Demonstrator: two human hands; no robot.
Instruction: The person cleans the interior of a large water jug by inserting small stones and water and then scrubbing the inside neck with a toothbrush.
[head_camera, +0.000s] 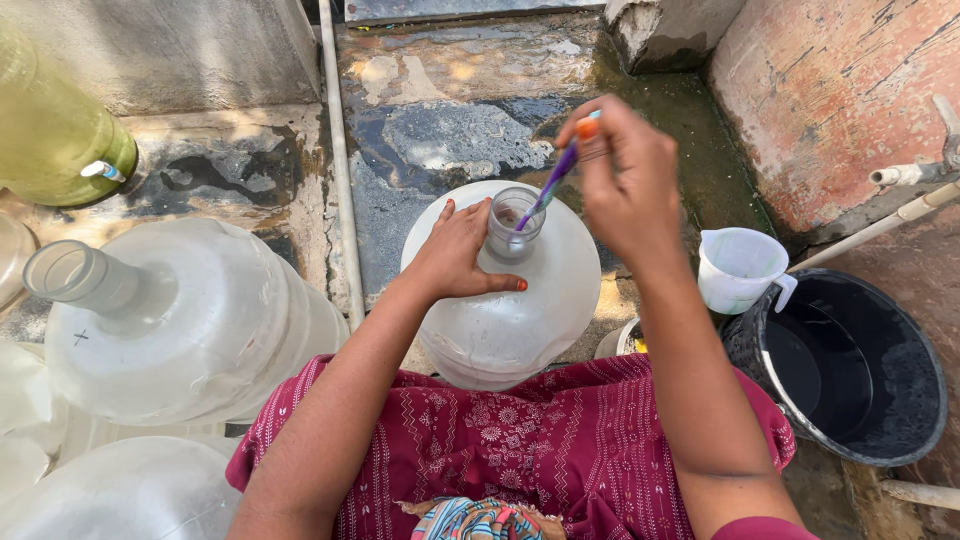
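On wet concrete floor (450, 140), clear jug (500, 310) btwn knees, black bucket (850, 370) nr brick wall (830, 90)

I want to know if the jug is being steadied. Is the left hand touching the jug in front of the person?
Touching. The head view shows the left hand lying flat on the jug's shoulder, fingers against the neck, with no gap visible.

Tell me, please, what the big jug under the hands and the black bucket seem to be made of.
The big jug looks like clear plastic, slightly cloudy and scuffed: the wet ground shows through its wall. The black bucket seems matt plastic or rubber, dusty grey inside; its thick rolled rim suggests this, but I cannot be sure.
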